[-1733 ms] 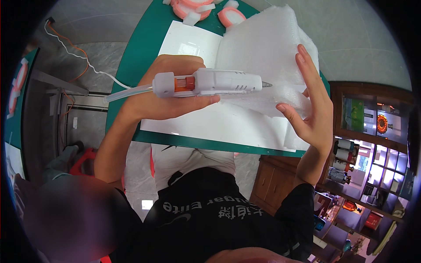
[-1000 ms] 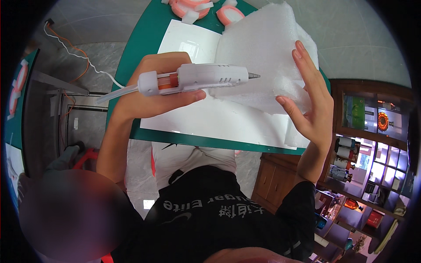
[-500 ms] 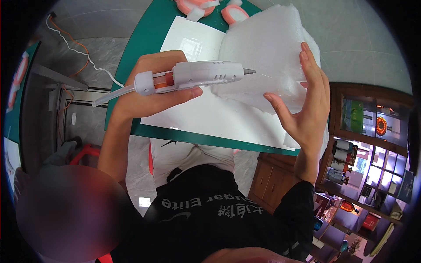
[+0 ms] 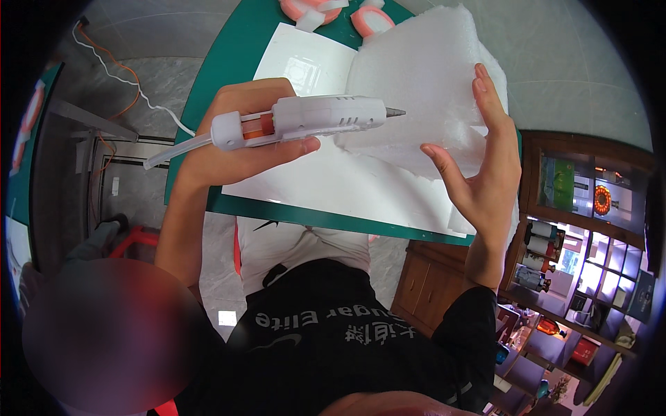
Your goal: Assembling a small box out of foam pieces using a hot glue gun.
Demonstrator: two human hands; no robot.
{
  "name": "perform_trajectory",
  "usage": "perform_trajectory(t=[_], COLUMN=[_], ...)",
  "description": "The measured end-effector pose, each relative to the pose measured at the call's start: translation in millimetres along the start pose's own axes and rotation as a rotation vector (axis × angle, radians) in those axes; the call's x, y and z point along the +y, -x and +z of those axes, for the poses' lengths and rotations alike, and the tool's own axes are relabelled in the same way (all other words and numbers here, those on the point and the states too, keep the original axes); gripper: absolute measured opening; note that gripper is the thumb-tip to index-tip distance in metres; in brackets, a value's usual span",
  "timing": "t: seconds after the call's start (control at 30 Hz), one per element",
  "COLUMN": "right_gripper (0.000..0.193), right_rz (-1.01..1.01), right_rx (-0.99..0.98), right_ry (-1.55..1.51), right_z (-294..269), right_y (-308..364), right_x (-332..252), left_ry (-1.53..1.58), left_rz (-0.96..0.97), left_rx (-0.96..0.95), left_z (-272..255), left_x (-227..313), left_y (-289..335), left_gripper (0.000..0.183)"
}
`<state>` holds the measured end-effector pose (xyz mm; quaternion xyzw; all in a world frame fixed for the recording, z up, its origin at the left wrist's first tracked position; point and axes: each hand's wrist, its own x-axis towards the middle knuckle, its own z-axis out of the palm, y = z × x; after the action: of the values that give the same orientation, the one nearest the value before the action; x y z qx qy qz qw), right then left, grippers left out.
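A white hot glue gun (image 4: 329,114) lies level in my left hand (image 4: 239,156), its metal nozzle pointing right and a translucent glue stick (image 4: 177,150) sticking out of its back end. My left fingers are wrapped round the gun, partly hidden behind it. My right hand (image 4: 489,170) is open, thumb and fingers spread, over the right edge of a stack of white foam sheets (image 4: 416,69). Whether it touches the foam I cannot tell. Beneath the foam, a glossy white sheet (image 4: 298,177) covers part of the green tabletop (image 4: 232,55).
Pink ring-shaped pieces (image 4: 372,22) with white foam bits lie at the table's far edge. A white cord (image 4: 142,90) runs across the floor on the left. A wooden cabinet with shelves (image 4: 531,180) stands at right. Near the lower left are a red stool (image 4: 135,239) and another person's leg (image 4: 94,243).
My right hand has shifted very slightly, its thumb a little further right. The glue gun in my left hand has hardly moved.
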<state>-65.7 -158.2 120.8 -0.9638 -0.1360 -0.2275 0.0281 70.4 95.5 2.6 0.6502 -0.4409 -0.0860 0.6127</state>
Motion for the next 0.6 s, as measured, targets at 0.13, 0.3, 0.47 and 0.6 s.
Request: perform_trajectory(t=[0.13,0.3,0.47,0.6], right_gripper=[0.083,0.082,0.081,0.081], right_rz=[0.005,0.000,0.011,0.002], right_rx=[0.009,0.007,0.010,0.020], right_ry=[-0.003,0.029,0.042,0.056], right_z=[1.3,0.6,1.2,1.1], right_y=[0.9,1.9,2.8,3.9], right_x=[0.0,-1.0,-1.1,0.0], left_ry=[-0.001,0.031,0.003,0.003], left_rz=[0.002,-0.014,-0.003,-0.003], left_rx=[0.006,0.012,-0.002,-0.010], left_z=[0.2,2.5,2.3,5.2], left_x=[0.7,1.3,2.4,1.2], left_y=[1.0,2.2,1.9,1.7], left_gripper=[0.022,0.022,0.023,0.026])
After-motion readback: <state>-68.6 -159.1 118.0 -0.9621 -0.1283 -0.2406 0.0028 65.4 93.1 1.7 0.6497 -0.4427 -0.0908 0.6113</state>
